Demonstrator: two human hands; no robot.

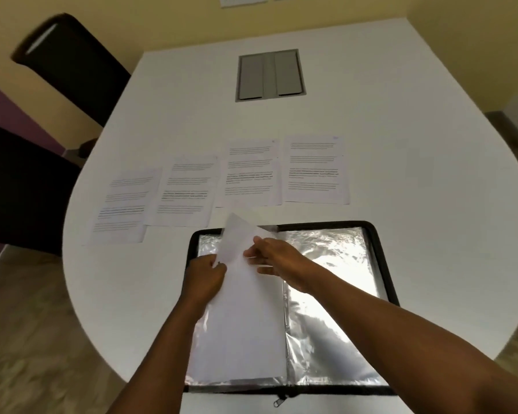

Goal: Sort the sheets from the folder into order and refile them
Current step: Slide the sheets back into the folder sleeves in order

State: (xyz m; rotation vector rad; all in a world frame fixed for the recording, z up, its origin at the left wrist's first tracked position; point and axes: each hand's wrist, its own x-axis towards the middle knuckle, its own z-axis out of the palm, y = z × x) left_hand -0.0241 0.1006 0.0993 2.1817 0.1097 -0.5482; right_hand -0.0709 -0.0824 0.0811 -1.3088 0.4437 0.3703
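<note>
Both hands (204, 273) (269, 255) pinching sheet (237, 243) over open folder (383, 264), white table (401, 115)

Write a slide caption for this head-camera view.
Both hands handle a sheet over the open folder; four pages lie beyond.
</note>
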